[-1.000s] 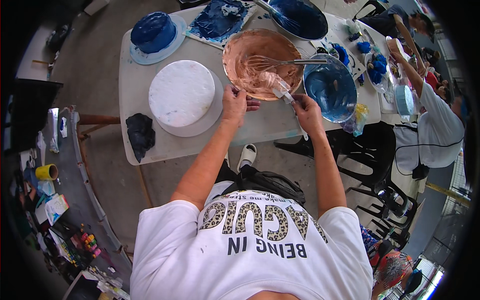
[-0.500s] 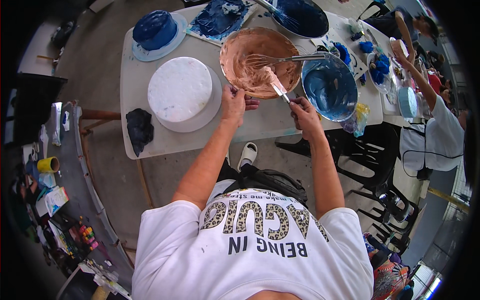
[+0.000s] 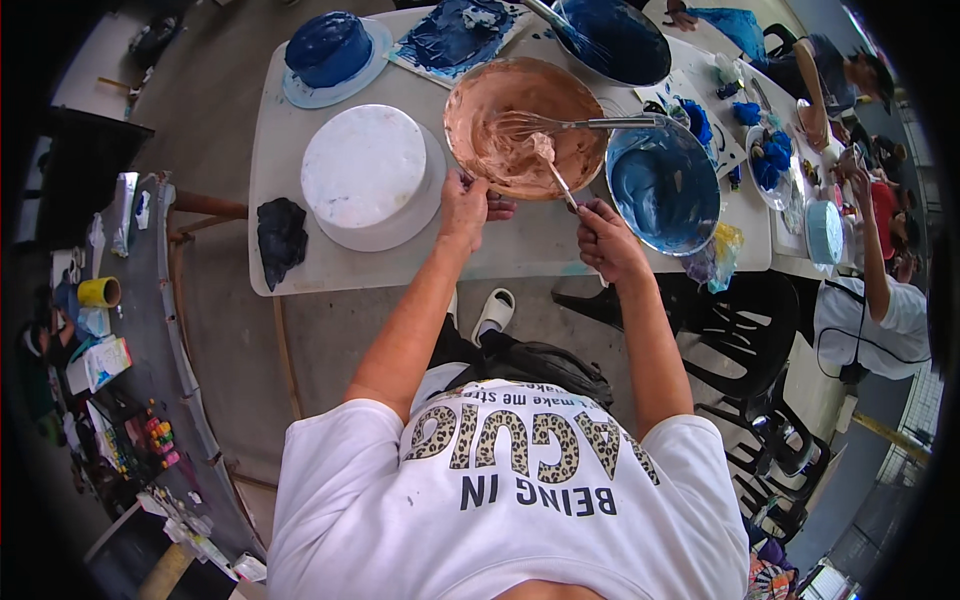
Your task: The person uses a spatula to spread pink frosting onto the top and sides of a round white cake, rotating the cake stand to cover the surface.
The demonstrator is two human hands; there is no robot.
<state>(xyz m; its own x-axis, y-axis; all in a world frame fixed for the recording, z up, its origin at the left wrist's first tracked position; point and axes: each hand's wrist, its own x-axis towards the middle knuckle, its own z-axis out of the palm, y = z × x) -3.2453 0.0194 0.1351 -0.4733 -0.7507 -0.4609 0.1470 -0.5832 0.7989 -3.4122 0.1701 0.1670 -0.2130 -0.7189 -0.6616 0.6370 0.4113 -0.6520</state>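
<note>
Pale table (image 3: 340, 272), crumpled black plastic (image 3: 281, 243), round white board (image 3: 434, 182), blue-smeared flat board (image 3: 455, 38), blue-coated bowl (image 3: 660, 190).

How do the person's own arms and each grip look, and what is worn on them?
Both forearms are bare below the short white sleeves of a T-shirt, which has leopard-patterned and dark letters on its front. The left grip and the right grip are ungloved human hands. No watch or bracelet shows; I cannot tell about rings.
</note>
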